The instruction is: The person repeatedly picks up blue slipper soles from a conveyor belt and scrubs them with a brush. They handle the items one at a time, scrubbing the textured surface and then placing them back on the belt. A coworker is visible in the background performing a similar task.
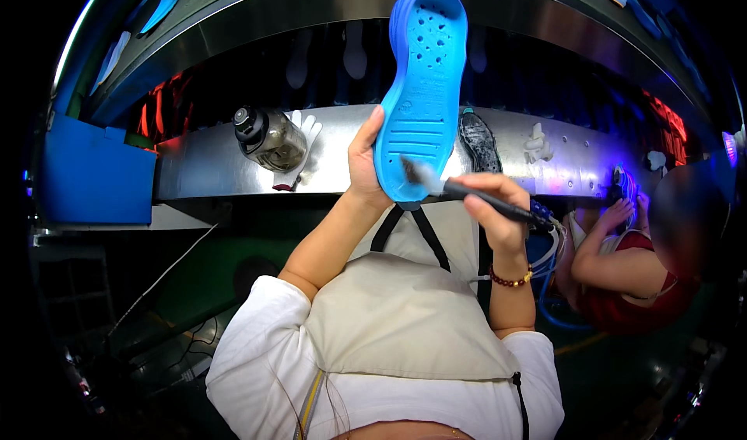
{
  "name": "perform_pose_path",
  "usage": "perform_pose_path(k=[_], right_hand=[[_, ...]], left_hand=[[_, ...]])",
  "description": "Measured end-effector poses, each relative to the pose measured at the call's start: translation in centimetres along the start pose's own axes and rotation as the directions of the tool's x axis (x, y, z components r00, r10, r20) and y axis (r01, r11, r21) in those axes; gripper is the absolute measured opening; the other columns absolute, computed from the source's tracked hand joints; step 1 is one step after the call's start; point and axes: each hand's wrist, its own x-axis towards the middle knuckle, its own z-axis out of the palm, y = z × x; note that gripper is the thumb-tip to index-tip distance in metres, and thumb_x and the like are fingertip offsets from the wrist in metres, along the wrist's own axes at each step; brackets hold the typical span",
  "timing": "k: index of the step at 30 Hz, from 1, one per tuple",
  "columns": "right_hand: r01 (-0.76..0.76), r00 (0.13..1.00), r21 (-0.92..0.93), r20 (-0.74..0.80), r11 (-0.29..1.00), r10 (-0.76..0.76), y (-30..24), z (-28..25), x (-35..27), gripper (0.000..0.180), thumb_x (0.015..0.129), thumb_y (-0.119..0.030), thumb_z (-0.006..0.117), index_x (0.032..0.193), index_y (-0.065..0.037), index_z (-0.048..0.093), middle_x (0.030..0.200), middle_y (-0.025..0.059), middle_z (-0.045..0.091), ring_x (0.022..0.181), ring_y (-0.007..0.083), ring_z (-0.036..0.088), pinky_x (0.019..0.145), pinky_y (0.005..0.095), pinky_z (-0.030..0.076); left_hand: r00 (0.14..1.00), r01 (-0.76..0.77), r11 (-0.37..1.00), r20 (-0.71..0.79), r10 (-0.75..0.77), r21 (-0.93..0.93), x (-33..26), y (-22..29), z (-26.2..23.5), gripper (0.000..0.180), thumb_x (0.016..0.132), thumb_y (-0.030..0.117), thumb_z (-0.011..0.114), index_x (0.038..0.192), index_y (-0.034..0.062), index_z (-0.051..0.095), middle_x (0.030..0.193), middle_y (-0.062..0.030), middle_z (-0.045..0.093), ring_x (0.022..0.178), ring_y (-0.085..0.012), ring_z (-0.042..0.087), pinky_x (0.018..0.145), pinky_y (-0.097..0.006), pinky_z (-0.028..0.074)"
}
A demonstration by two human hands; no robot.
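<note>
My left hand (366, 164) grips a blue shoe sole (422, 101) by its lower left edge, fingers hidden beneath it. The sole is tilted so its inner face shows, with holes at the far end and ridges across the near half. In my right hand (498, 210) is a brush (482, 196) with a dark handle, closed between thumb and fingers. Its blurred bristles lie over the near end of the sole; I cannot tell whether they touch. A cable or hose runs from the rear of the brush.
On the metal bench (210, 148) are a dark bottle (272, 140), a white glove (310, 133), a dark shoe part (479, 140) and crumpled white material (537, 144). Beyond it runs a conveyor (529, 8) carrying soles. A co-worker in red (630, 276) sits at the right.
</note>
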Motion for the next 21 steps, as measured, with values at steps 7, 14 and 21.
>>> perform_pose_path(k=[7, 14, 21], right_hand=[[0.05, 0.992, 0.023, 0.115, 0.999, -0.052, -1.4, -1.0, 1.2, 0.02, 0.071, 0.005, 0.061, 0.091, 0.004, 0.06, 0.093, 0.0162, 0.062, 0.087, 0.0207, 0.06, 0.077, 0.0277, 0.047], [0.208, 0.951, -0.299, 0.285, 0.931, -0.121, -2.4, -1.6, 2.3, 0.018, 0.065, 0.005, 0.061, 0.083, 0.004, 0.061, 0.087, 0.0173, 0.063, 0.084, 0.0267, 0.061, 0.077, 0.0328, 0.047], [0.383, 0.74, -0.251, 0.66, 0.889, -0.132, -3.5, -0.2, 1.4, 0.022, 0.064, 0.003, 0.067, 0.085, 0.0, 0.061, 0.088, 0.0134, 0.064, 0.082, 0.0248, 0.062, 0.073, 0.0323, 0.049]], left_hand=[[0.999, 0.014, 0.998, 0.049, -0.01, -0.069, 0.3, 0.5, 1.3, 0.049, 0.088, 0.036, 0.035, 0.116, -0.0033, 0.045, 0.106, -0.0176, 0.056, 0.093, -0.0252, 0.058, 0.083, -0.036, 0.046], [0.995, 0.054, 0.998, 0.086, -0.057, 0.041, 0.9, 1.3, 1.1, 0.053, 0.088, 0.039, 0.034, 0.121, -0.0023, 0.04, 0.113, -0.0205, 0.051, 0.099, -0.0304, 0.055, 0.087, -0.044, 0.043], [0.913, 0.399, 0.91, 0.138, -0.384, -0.108, 0.8, 2.7, 1.0, 0.055, 0.086, 0.04, 0.038, 0.122, -0.001, 0.041, 0.117, -0.0215, 0.048, 0.104, -0.0336, 0.051, 0.09, -0.048, 0.039]])
